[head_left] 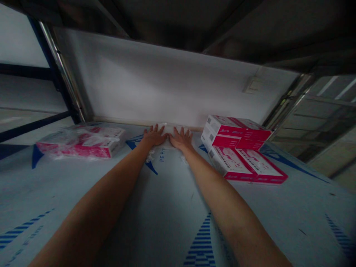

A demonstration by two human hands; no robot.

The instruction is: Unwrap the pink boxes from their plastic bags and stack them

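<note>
Bare forearms (111, 200) are stretched across a film-covered table (292, 207) to its far edge. The left hand (154, 138) and right hand (181, 140) are pressed flat, fingers spread, equally near, on a pale packet (166, 128) lying left-to-right under them, against the wall (167, 85)

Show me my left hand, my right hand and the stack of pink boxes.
left hand (154, 137): head view, back of the hand.
right hand (181, 140): head view, back of the hand.
stack of pink boxes (244, 144): head view, pink side at the stack's middle.
</note>
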